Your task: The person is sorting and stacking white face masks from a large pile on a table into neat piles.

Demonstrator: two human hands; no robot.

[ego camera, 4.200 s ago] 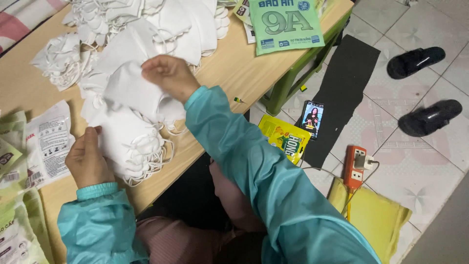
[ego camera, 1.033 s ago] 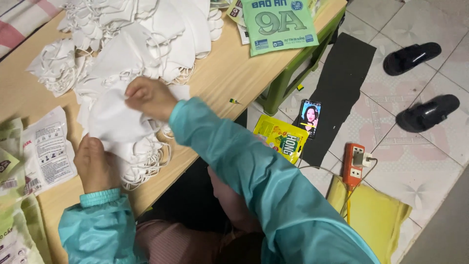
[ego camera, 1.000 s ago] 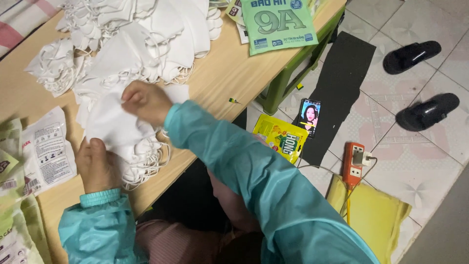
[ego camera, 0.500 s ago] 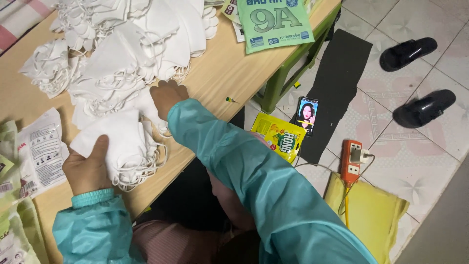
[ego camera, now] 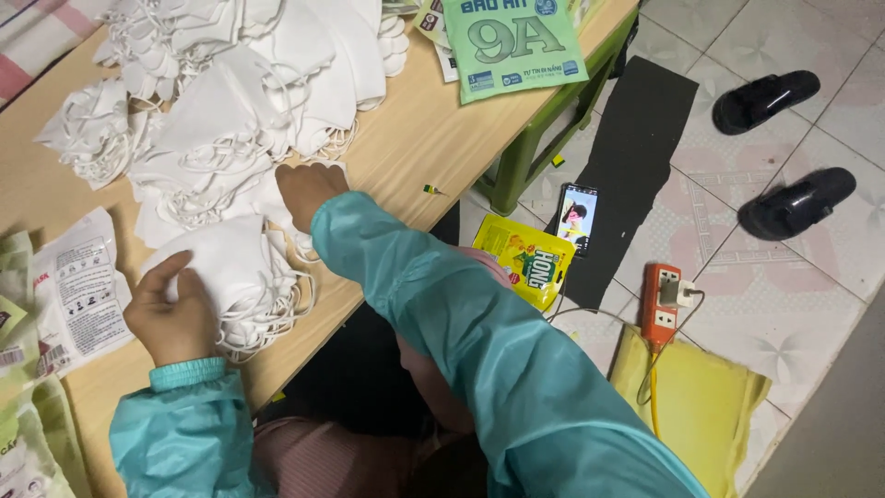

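Observation:
My left hand (ego camera: 171, 318) rests on a stack of white face masks (ego camera: 241, 281) with loose ear loops, gripping its left side near the wooden table's (ego camera: 419, 138) front edge. My right hand (ego camera: 309, 191) reaches over the stack with fingers curled onto white masks (ego camera: 198, 198) lying just behind it. A larger heap of white masks (ego camera: 240, 83) spreads across the back of the table. Both arms wear teal sleeves.
Printed plastic packets (ego camera: 78, 295) lie left of my left hand. A green booklet (ego camera: 516, 41) sits on the table's right end. On the tiled floor: a phone (ego camera: 577, 217), yellow packet (ego camera: 527, 260), orange power strip (ego camera: 662, 295), black mat (ego camera: 631, 166), two black slippers (ego camera: 797, 203).
My right hand laid a mask onto the stack, then moved back to the masks behind it. My left hand closed around the stack's side.

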